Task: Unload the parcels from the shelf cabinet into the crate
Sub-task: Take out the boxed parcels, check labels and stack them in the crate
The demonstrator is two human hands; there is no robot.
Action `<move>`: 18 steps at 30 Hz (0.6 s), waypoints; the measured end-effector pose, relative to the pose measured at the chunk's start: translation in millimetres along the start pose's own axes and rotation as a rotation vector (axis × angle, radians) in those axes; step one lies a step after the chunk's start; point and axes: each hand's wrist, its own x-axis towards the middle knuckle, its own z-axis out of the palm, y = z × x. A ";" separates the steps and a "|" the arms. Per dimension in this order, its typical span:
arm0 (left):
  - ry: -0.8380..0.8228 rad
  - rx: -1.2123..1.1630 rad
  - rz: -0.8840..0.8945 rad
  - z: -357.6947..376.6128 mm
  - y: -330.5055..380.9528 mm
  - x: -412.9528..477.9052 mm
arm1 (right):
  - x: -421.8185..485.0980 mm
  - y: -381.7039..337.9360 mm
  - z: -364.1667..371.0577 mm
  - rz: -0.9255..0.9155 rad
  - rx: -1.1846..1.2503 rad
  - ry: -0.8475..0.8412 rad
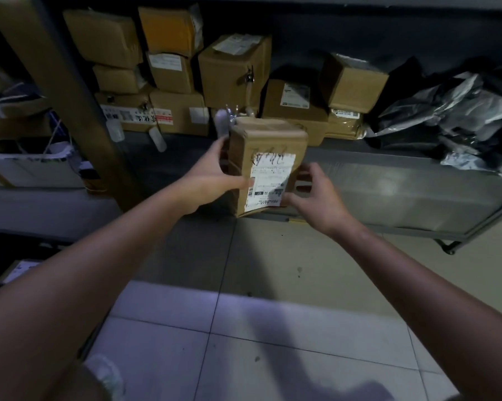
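The left hand [212, 178] grips the left side of a box [265, 166] held above the floor [273, 328]. The right hand [316, 198], at the box's 4 o'clock, has spread fingers touching its edge. More boxes [232, 73] fill the shelf [388, 180] at 12 o'clock.

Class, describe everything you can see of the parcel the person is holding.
The parcel is a small brown cardboard box, taped along its top, held off the shelf in front of the stacked boxes. It tilts slightly. A white shipping label with printed text covers its near face, with dark handwriting scrawled above. The left hand grips its left side; the right hand touches its lower right corner, fingers spread.
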 end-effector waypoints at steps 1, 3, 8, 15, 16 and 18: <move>0.004 0.076 0.025 0.5 -0.5 0.5 | -0.3 -2.3 -0.6 0.006 0.004 -0.001; 0.005 0.218 0.059 -0.5 -5.6 0.3 | -1.1 -8.6 -2.3 0.038 0.085 0.008; 0.017 0.576 0.295 -9.0 -22.9 -6.7 | 0.4 -21.1 -11.9 0.332 0.517 0.011; 0.088 0.939 0.696 -4.0 -41.8 -10.4 | 0.3 -16.9 -3.0 0.611 0.600 -0.200; 0.096 0.941 0.734 -1.6 -42.9 -10.3 | -0.4 -16.4 -1.0 0.628 0.591 -0.210; 0.114 0.938 0.803 3.0 -46.0 -9.6 | -2.4 -17.1 1.3 0.666 0.606 -0.231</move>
